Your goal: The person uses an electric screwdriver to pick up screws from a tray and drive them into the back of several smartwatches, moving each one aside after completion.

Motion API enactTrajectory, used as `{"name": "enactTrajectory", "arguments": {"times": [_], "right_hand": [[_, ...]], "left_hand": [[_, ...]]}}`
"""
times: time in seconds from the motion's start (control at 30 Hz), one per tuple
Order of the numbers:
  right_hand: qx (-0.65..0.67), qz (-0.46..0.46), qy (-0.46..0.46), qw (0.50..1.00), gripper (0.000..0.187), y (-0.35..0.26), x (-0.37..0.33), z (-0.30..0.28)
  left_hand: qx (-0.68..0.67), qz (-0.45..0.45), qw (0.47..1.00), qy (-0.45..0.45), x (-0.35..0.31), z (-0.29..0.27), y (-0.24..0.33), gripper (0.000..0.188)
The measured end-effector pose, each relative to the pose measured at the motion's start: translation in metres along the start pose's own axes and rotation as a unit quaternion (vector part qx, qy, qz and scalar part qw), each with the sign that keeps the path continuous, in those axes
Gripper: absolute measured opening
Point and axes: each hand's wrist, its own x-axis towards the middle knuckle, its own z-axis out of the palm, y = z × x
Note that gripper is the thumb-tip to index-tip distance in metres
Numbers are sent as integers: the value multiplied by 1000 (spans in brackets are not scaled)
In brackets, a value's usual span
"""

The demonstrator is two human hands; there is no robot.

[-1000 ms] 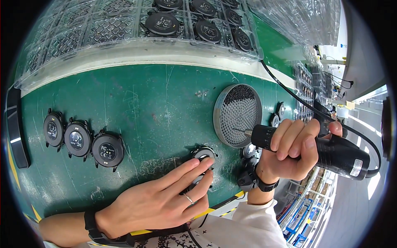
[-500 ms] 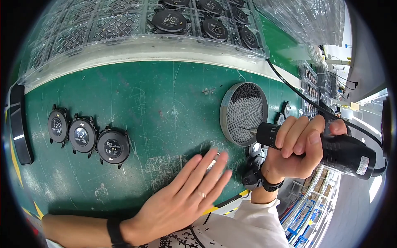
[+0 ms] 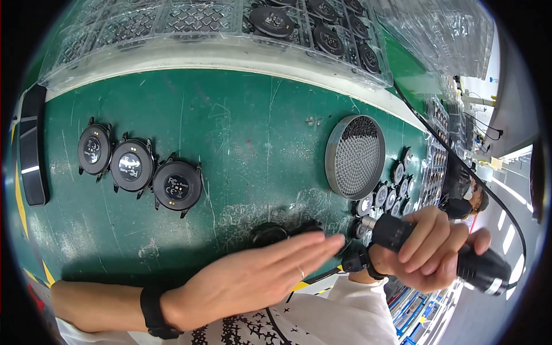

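Note:
My right hand is wrapped round a black electric screwdriver, its tip pointing left over the table's right side. Flat and stretched out, with fingers together, my left hand reaches along the near edge. Just beyond its fingers lie two dark round pieces, partly hidden by the hand and blurred. Three black watch bodies, backs up, form a row at the left: one, a second and a third. A round grey dish with a dimpled bottom holds small black screws at its far side.
Several more watch bodies cluster right of the dish. Clear plastic trays with watch parts line the far side. The screwdriver's cable curves along the right. A black bar-shaped object lies at the left edge. Another person appears in the background.
The screwdriver has moved away from the dish, down toward me. My left hand has turned and its fingers have come together, and two dark round pieces now show beyond it. The whole view has shifted slightly.

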Motion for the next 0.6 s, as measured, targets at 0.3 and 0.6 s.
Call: {"name": "enactTrajectory", "arguments": {"times": [0.3, 0.6], "right_hand": [[52, -8, -52, 997, 34, 6, -16, 9], [52, -6, -23, 998, 33, 11, -18, 15]], "left_hand": [[-7, -23, 999, -39, -11, 10, 13, 60], [-24, -34, 999, -26, -13, 15, 13, 57]]}}
